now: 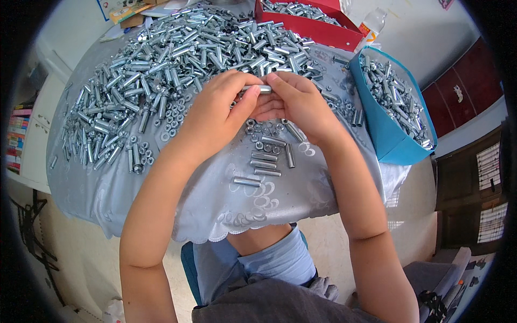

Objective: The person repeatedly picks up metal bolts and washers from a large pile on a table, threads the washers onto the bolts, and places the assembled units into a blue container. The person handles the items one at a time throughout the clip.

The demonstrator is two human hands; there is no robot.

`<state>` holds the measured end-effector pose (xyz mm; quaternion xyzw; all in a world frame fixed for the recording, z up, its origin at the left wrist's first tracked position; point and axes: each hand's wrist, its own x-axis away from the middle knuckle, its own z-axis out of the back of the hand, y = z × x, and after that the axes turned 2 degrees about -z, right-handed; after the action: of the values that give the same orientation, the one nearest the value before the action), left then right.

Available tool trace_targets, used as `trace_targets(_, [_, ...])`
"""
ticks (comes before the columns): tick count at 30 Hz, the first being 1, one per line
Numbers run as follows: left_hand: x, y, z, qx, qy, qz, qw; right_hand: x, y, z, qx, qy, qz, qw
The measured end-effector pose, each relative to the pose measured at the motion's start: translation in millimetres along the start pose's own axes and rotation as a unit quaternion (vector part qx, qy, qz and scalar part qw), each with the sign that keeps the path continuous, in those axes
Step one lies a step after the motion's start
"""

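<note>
Above the near half of the table, my left hand [215, 110] and my right hand [306, 102] meet at a short shiny metal sleeve [264, 89]. The left thumb and fingers pinch one end of it. My right thumb lies at its other end, with the fingers curled beneath. Whether anything sits inside the sleeve is hidden by the fingers. Just below the hands, several loose metal sleeves [264, 164] lie on the grey tablecloth [215, 202], beside a small cluster of hex nuts [258, 128]. Flat washers [173, 116] are scattered left of my left hand.
A wide heap of metal sleeves and bolts [199, 48] covers the far and left table. At the right edge stands a blue fabric bin [379, 126] full of bolts. Behind the heap are a red box [309, 31] holding metal parts and a clear bottle [372, 26].
</note>
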<state>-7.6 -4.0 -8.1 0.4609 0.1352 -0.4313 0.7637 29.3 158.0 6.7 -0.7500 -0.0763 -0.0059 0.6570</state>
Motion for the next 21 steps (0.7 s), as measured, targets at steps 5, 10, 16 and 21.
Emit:
trace_targets(5, [1.9, -2.6, -1.5, 0.013, 0.000, 0.049, 0.999, 1.6, -2.6, 2.2, 0.031, -0.025, 0.029, 0.999])
trace_targets(10, [5.2, -3.5, -4.0, 0.053, 0.066, 0.079, 0.993, 8.7, -10.6, 0.1, 0.013, -0.043, 0.054, 0.998])
trace_targets(16, [2.3, -11.6, 9.8, 0.093, 0.148, 0.194, 0.965, 4.7, -4.5, 28.9, 0.446, 0.156, 0.265, 0.840])
trace_targets(21, [2.9, -16.5, 9.6, 0.090, 0.130, 0.200, 0.967, 11.7, -1.0, 37.6, 0.577, 0.032, 0.239, 0.780])
